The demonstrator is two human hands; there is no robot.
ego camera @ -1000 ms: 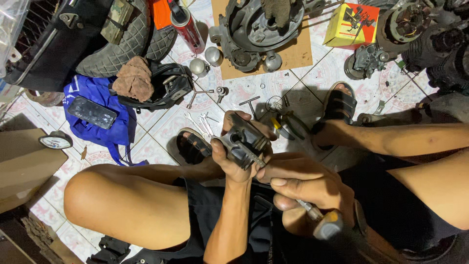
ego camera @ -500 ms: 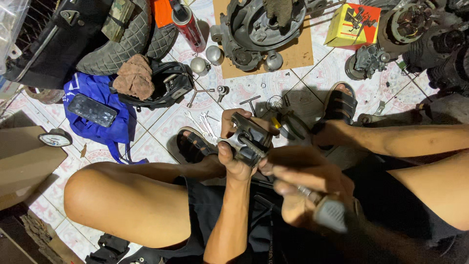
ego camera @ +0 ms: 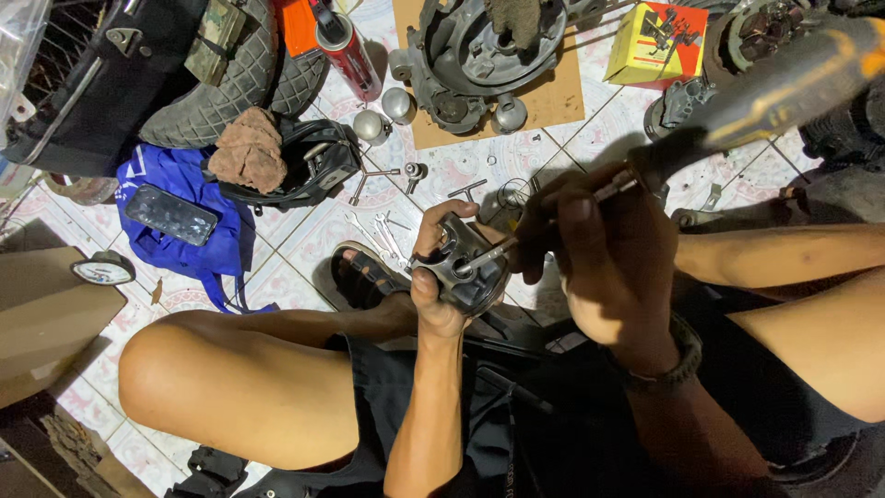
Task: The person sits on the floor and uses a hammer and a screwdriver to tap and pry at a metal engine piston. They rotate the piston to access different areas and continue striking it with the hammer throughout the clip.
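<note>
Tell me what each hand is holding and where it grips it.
The left hand cups a round metal engine part from below, fingers around its sides. The right hand grips a screwdriver low on its handle, tip at the part.

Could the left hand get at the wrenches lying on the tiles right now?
Probably not as things stand: the left hand is wrapped around a round metal part, so its grip is taken. The wrenches lie uncovered on the tiles just beyond the sandal.
</note>
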